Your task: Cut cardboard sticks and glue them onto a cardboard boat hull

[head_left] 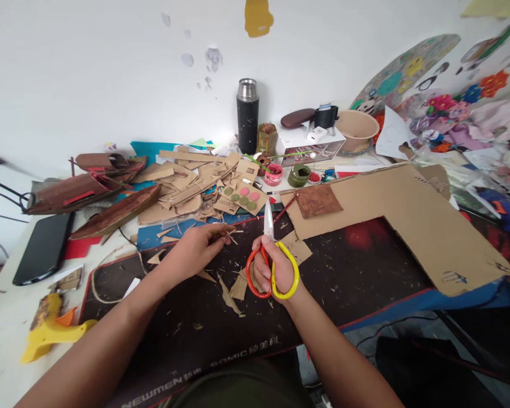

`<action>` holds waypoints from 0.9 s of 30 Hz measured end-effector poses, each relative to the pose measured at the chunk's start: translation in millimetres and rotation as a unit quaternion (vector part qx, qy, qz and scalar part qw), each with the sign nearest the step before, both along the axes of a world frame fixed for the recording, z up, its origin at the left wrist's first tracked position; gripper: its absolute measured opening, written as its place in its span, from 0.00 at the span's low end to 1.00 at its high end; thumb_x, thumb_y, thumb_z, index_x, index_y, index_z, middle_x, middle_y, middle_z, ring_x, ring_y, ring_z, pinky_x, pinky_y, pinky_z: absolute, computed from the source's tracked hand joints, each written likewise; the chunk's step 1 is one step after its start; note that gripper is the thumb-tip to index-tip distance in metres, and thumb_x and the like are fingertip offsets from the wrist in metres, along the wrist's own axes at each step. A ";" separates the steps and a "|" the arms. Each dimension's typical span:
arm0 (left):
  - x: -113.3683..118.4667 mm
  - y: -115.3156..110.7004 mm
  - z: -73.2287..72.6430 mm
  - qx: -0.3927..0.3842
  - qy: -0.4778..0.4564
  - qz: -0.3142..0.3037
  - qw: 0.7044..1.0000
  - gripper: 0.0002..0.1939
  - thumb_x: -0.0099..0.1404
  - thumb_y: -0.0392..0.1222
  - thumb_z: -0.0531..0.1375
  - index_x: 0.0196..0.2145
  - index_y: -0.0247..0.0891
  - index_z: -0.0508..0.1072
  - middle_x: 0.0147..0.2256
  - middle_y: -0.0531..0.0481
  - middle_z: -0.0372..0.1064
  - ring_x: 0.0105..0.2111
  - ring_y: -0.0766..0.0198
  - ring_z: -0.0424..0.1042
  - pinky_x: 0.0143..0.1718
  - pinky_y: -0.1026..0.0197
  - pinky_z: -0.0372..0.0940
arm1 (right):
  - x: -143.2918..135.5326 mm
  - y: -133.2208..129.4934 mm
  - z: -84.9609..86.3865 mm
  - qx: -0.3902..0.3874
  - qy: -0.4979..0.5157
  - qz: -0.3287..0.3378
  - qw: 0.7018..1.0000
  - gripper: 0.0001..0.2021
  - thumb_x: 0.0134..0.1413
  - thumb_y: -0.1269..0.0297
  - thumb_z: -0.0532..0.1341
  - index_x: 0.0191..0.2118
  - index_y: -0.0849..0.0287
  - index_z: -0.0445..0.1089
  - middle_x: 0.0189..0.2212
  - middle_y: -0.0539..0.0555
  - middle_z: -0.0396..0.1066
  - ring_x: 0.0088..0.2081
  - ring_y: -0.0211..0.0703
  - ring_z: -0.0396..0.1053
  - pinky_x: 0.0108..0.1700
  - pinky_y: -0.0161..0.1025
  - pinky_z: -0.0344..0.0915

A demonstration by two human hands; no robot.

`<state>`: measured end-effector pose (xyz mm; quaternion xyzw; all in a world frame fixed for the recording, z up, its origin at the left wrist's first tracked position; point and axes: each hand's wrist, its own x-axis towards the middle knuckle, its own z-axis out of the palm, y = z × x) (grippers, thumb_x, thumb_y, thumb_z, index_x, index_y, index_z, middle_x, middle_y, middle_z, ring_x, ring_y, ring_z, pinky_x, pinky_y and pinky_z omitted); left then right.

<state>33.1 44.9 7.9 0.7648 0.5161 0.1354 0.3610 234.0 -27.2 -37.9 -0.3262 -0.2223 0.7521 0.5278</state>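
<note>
My right hand (279, 268) grips a pair of scissors (268, 222) with one red and one yellow handle loop. The blades point away from me and look closed together. To the left, my left hand (198, 249) pinches a few thin cardboard slivers (234, 233) between thumb and fingers. Torn cardboard scraps (229, 294) lie on the dark desk mat (170, 334) between and below my hands. Just beyond is a small card with green and pink discs (243, 196).
Heaped cardboard offcuts (191, 178) and brown model boats (80, 192) fill the back left. A large L-shaped cardboard sheet (408, 209) covers the right. A black flask (247, 119) and paint pots (298, 175) stand behind. A yellow glue gun (46, 334) and phone (42, 249) lie left.
</note>
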 end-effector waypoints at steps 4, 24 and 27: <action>-0.1 0.0 1.0 -0.012 -0.036 0.018 0.999 0.18 0.70 0.52 0.57 0.49 0.41 0.80 0.40 0.46 0.85 0.38 0.51 0.82 0.44 0.54 0.74 | 0.5 -0.3 -0.9 -0.004 -0.012 -0.010 1.000 0.23 0.63 0.39 0.68 0.37 0.57 0.72 0.10 0.38 0.58 0.08 0.32 0.52 0.11 0.29 0.51; -8.2 -3.3 6.7 -0.039 -0.111 0.046 0.992 0.20 0.67 0.58 0.62 0.46 0.41 0.82 0.43 0.45 0.85 0.42 0.51 0.82 0.48 0.53 0.76 | 0.4 0.3 1.2 0.000 0.003 -0.001 1.000 0.22 0.63 0.40 0.68 0.37 0.57 0.72 0.10 0.38 0.57 0.09 0.32 0.52 0.13 0.29 0.52; -17.3 -7.1 14.1 -0.100 -0.180 0.088 0.975 0.22 0.64 0.61 0.67 0.43 0.40 0.82 0.39 0.44 0.85 0.38 0.51 0.83 0.45 0.51 0.78 | 0.8 0.2 1.2 -0.001 0.001 0.002 1.000 0.23 0.63 0.39 0.68 0.36 0.57 0.71 0.10 0.38 0.57 0.09 0.32 0.52 0.12 0.28 0.52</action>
